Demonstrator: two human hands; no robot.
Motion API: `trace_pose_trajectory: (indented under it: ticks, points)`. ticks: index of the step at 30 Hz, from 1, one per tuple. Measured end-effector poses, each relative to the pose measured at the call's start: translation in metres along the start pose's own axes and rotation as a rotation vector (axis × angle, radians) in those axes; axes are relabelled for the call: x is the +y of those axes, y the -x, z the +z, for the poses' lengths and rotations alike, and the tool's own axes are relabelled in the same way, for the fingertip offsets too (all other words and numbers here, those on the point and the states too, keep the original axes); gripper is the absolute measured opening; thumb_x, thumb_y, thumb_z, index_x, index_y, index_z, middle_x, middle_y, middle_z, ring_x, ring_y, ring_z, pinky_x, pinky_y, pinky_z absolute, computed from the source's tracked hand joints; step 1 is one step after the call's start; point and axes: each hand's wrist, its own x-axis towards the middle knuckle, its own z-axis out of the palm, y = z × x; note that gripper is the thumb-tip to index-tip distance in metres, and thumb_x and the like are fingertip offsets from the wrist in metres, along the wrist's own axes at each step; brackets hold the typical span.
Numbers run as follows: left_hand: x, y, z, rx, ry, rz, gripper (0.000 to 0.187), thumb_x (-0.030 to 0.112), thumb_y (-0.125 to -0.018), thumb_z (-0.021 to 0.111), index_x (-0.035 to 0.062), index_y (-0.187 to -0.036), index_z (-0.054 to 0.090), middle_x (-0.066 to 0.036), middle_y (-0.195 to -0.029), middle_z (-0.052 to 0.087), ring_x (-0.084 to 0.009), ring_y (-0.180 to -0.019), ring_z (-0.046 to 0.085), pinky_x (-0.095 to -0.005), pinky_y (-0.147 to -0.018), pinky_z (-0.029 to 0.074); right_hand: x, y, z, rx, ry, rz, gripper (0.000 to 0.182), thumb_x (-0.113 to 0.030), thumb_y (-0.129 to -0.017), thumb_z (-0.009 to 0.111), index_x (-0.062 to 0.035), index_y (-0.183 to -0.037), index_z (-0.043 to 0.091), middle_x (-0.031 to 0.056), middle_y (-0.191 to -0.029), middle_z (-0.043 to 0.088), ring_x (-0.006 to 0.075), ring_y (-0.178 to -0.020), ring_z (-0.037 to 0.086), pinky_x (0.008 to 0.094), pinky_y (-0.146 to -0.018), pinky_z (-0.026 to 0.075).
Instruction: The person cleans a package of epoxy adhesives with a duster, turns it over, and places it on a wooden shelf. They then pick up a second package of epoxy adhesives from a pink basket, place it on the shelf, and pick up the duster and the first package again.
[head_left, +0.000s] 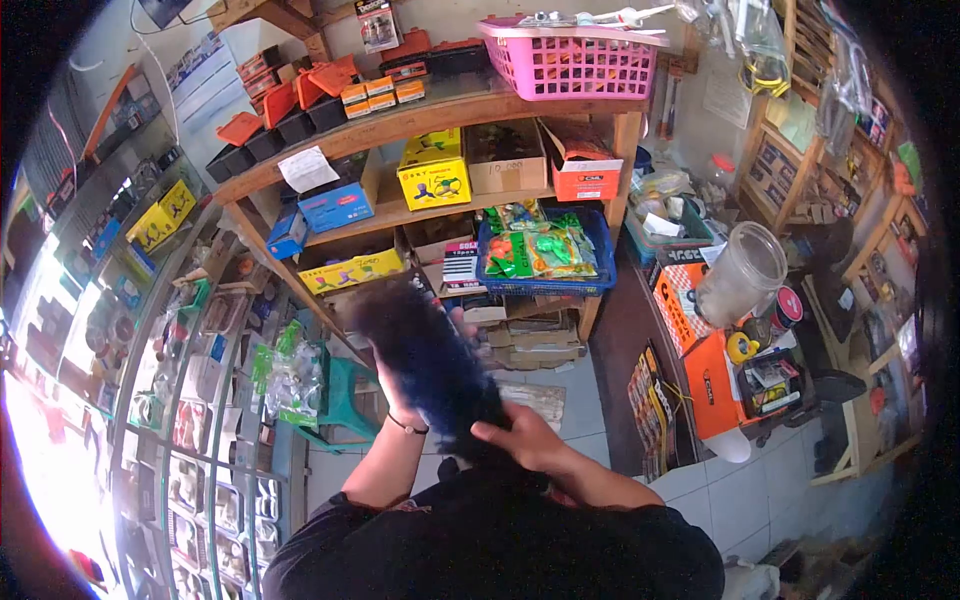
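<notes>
A dark, fluffy duster, black with a bluish sheen, is held slanting in front of my chest, its upper end blurred. Beneath its middle lies my left hand, with fingertips showing past the far side and a bracelet at the wrist. My right hand is closed around the duster's lower end near my black shirt. Any handle is hidden by the fibres and the hand.
Ahead stands a wooden shelf with boxes, a pink basket and a blue basket. Glass display shelves line the left. At right, a brown counter bears a clear jar. A green stool is at left.
</notes>
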Motion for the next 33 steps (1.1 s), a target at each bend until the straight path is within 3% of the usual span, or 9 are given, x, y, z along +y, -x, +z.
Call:
trace_pose_trajectory:
  ticks: [2, 4, 7, 11, 13, 26, 29, 32, 33]
  points:
    - [-0.002, -0.007, -0.015, 0.238, -0.269, 0.071, 0.071, 0.058, -0.08, 0.042, 0.0081, -0.13, 0.033, -0.013, -0.132, 0.036, -0.0348, -0.118, 0.036, -0.0532, -0.094, 0.032, -0.022, 0.001, 0.001, -0.074, 0.162, -0.04, 0.041, -0.035, -0.082, 0.058, -0.0004, -0.104, 0.055, 0.0097, -0.089, 0.062, 0.0173, -0.079, 0.057, 0.0301, -0.075, 0.044]
    - [0.002, -0.007, -0.001, 0.016, -0.007, 0.03, 0.073, 0.06, -0.079, 0.041, 0.0075, -0.13, 0.032, -0.014, -0.13, 0.038, -0.0338, -0.116, 0.039, -0.0506, -0.095, 0.034, -0.035, -0.004, -0.006, -0.064, 0.097, 0.032, 0.036, -0.031, -0.083, 0.058, -0.0005, -0.102, 0.056, 0.0086, -0.087, 0.062, 0.016, -0.076, 0.056, 0.0298, -0.072, 0.045]
    - [0.001, -0.01, -0.007, 0.196, -0.048, 0.112, 0.078, 0.065, -0.078, 0.036, 0.0067, -0.13, 0.031, -0.014, -0.127, 0.041, -0.0326, -0.113, 0.043, -0.0494, -0.096, 0.032, -0.024, -0.009, -0.008, 0.071, -0.316, -0.131, 0.027, -0.02, -0.084, 0.058, 0.0001, -0.1, 0.055, 0.0051, -0.083, 0.06, 0.0118, -0.068, 0.055, 0.0264, -0.063, 0.046]
    - [-0.013, -0.017, -0.022, 0.107, -0.154, 0.053, 0.072, 0.061, -0.081, 0.036, 0.0061, -0.128, 0.034, -0.013, -0.127, 0.041, -0.0318, -0.112, 0.044, -0.0483, -0.094, 0.035, -0.03, 0.003, -0.014, -0.003, 0.219, 0.016, 0.027, -0.021, -0.084, 0.057, 0.0006, -0.101, 0.055, 0.0053, -0.084, 0.061, 0.0116, -0.069, 0.055, 0.0265, -0.063, 0.046]
    - [-0.017, -0.02, -0.017, 0.212, -0.112, 0.057, 0.07, 0.06, -0.081, 0.037, 0.006, -0.125, 0.038, -0.014, -0.125, 0.043, -0.0317, -0.107, 0.048, -0.0463, -0.091, 0.039, -0.033, 0.001, -0.027, 0.068, -0.139, 0.172, 0.031, -0.023, -0.084, 0.059, 0.0003, -0.103, 0.055, 0.0058, -0.088, 0.062, 0.0119, -0.075, 0.055, 0.027, -0.068, 0.045]
    - [-0.062, -0.03, 0.002, 0.213, 0.05, 0.017, 0.071, 0.063, -0.082, 0.031, 0.0085, -0.128, 0.036, -0.014, -0.124, 0.044, -0.0285, -0.112, 0.045, -0.0455, -0.094, 0.036, -0.011, 0.019, -0.063, 0.094, -0.278, 0.184, 0.03, -0.019, -0.085, 0.056, 0.0025, -0.106, 0.053, 0.0087, -0.101, 0.059, 0.0127, -0.087, 0.054, 0.026, -0.075, 0.044]
    - [-0.066, -0.032, -0.009, 0.271, -0.193, -0.072, 0.074, 0.065, -0.079, 0.032, 0.0085, -0.127, 0.037, -0.014, -0.122, 0.046, -0.0316, -0.106, 0.049, -0.0482, -0.091, 0.038, -0.025, 0.029, -0.064, -0.044, 0.284, -0.123, 0.03, -0.022, -0.087, 0.053, 0.0019, -0.105, 0.054, 0.0086, -0.1, 0.06, 0.0148, -0.083, 0.056, 0.028, -0.075, 0.044]
    - [-0.066, -0.031, 0.003, 0.336, -0.037, 0.009, 0.078, 0.067, -0.077, 0.035, 0.0084, -0.129, 0.034, -0.015, -0.124, 0.044, -0.0343, -0.105, 0.05, -0.0498, -0.091, 0.037, -0.022, 0.015, -0.08, 0.096, -0.202, 0.212, 0.037, -0.029, -0.087, 0.052, 0.0008, -0.109, 0.053, 0.0102, -0.104, 0.058, 0.0161, -0.09, 0.054, 0.0305, -0.081, 0.041]
    - [-0.064, -0.025, -0.015, 0.283, -0.068, -0.023, 0.08, 0.067, -0.076, 0.036, 0.0076, -0.13, 0.032, -0.015, -0.127, 0.041, -0.0353, -0.11, 0.046, -0.0497, -0.094, 0.035, -0.013, 0.013, -0.081, 0.121, -0.181, 0.07, 0.04, -0.033, -0.087, 0.051, 0.0004, -0.108, 0.054, 0.0111, -0.1, 0.059, 0.0165, -0.091, 0.053, 0.0323, -0.083, 0.041]
